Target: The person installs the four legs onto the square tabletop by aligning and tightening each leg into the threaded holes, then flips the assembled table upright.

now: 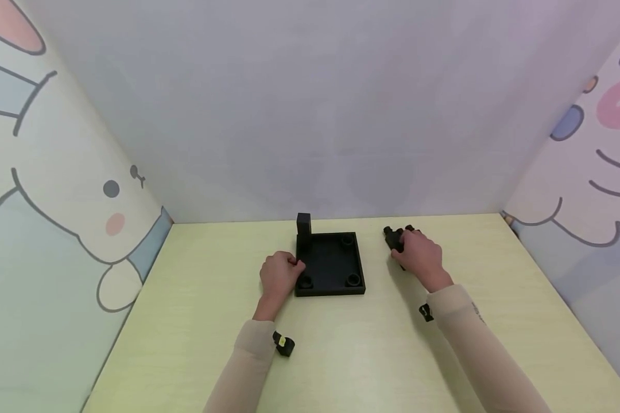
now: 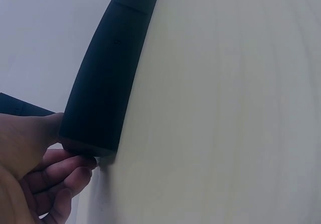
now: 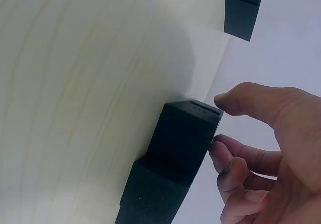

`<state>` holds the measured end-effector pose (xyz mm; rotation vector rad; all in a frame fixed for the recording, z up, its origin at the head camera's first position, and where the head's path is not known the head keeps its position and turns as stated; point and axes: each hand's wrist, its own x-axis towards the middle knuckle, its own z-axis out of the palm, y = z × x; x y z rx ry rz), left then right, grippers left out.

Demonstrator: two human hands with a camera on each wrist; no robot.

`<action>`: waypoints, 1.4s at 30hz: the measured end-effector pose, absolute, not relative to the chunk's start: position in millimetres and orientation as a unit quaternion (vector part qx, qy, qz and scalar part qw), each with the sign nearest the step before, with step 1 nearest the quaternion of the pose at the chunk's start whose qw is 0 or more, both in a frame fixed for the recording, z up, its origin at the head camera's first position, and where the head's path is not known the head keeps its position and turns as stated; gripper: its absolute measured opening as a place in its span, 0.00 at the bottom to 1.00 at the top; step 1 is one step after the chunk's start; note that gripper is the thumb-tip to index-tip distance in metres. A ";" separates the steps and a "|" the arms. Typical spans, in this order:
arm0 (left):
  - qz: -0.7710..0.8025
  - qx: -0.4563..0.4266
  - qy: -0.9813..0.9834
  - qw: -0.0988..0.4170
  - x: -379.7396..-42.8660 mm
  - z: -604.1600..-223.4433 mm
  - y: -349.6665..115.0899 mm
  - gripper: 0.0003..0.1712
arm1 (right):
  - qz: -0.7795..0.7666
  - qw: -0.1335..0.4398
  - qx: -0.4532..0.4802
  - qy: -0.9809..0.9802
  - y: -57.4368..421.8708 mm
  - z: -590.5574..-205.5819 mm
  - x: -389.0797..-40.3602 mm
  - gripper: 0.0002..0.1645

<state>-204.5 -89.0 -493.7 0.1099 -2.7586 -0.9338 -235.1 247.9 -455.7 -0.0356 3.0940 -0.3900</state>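
A shallow black square tray point(image 1: 330, 258) with a raised rim and round sockets in its corners lies at the middle of the table. One black post point(image 1: 303, 225) stands upright at its back left corner. My left hand point(image 1: 277, 275) pinches the tray's left rim, thumb on top and fingers curled below in the left wrist view. To the right, several black posts point(image 1: 394, 240) lie side by side. My right hand point(image 1: 418, 255) reaches over them. In the right wrist view its thumb and fingers are spread around the end of a stepped black post point(image 3: 175, 143), the thumb apart from it.
The pale wooden table point(image 1: 196, 310) meets a plain back wall point(image 1: 310, 126) just behind the tray. Side walls with cartoon animals point(image 1: 111, 223) close it in at left and right. A small black device point(image 1: 284, 344) is at the left wrist, another point(image 1: 426, 312) at the right.
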 end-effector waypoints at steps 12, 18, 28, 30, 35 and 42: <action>-0.318 0.038 -0.940 0.116 -204.4 -494.7 -88.6 0.11 | -0.130 -0.003 -0.031 0.991 240.4 -456.8 -228.9 0.20; -0.319 0.039 -0.940 0.113 -203.1 -497.2 -89.1 0.12 | -0.141 -0.013 -0.035 0.989 241.8 -457.8 -226.6 0.22; -0.322 0.028 -0.938 0.122 -204.4 -497.1 -89.6 0.14 | -0.129 -0.012 -0.022 0.991 254.6 -457.3 -230.7 0.25; -0.322 0.027 -0.938 0.123 -205.0 -497.8 -89.9 0.14 | -0.131 -0.010 -0.020 0.991 254.0 -456.1 -231.7 0.24; -0.325 0.030 -0.937 0.124 -205.2 -499.0 -90.9 0.12 | -0.127 0.028 -0.007 0.991 251.8 -456.3 -234.7 0.22; -0.323 0.029 -0.939 0.117 -205.7 -498.7 -91.1 0.14 | -0.121 0.060 0.003 0.991 250.9 -462.4 -230.5 0.22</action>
